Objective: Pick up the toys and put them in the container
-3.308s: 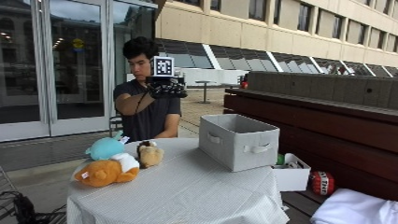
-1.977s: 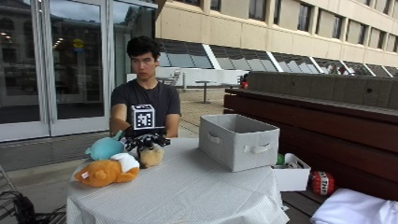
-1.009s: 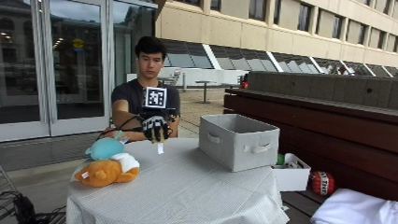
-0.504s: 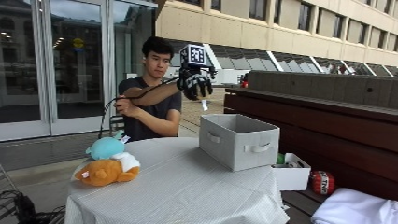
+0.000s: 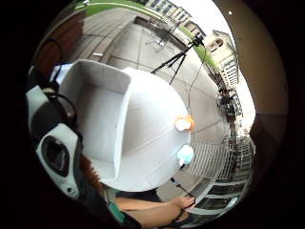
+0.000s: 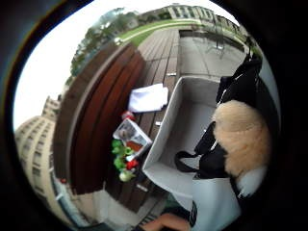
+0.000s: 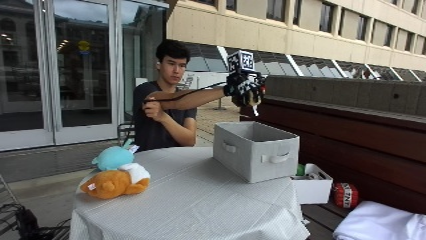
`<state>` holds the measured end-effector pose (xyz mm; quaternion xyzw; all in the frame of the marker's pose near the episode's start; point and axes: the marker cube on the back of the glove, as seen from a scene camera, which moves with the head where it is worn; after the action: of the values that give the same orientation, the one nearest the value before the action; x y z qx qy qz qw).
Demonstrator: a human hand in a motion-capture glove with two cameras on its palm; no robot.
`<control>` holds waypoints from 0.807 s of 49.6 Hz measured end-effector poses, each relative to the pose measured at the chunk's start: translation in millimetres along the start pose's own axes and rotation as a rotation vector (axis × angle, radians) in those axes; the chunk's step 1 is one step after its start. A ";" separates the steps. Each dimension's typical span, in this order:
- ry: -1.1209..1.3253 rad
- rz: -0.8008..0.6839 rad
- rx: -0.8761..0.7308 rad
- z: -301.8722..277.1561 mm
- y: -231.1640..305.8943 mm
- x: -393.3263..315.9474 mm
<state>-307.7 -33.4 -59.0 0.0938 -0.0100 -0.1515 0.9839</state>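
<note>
- outside view: gloved right hand raised above the grey container on the worktop, fingers curled round something small.
- thumb-side palm view alone shows it — a tan furry toy held over the open container.
- teal toy and orange toy lie touching, well apart from the container.
- no writing legible.

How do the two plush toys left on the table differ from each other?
The teal plush is teal with a rounded top, and sits farther from the camera; the orange plush is orange with a white patch, larger, and lies nearer the table's edge, in front of the teal one. The two touch. Both rest on the striped tablecloth, away from the grey container, and neither is held by the right hand.
</note>
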 end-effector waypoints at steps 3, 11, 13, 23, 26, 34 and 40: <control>0.002 -0.001 -0.003 6.2 1.8 -8.3; -0.013 0.000 -0.098 36.2 -0.6 -1.6; -0.022 -0.002 -0.144 44.0 -2.0 4.0; -0.023 -0.009 -0.169 52.8 -0.1 42.0; -0.004 0.002 -0.161 46.5 9.4 67.2; 0.076 0.064 -0.137 24.0 56.3 125.4; 0.097 0.107 -0.149 22.0 75.9 178.9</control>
<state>-115.6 -20.0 -24.7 0.0271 0.0440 -0.0945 0.9942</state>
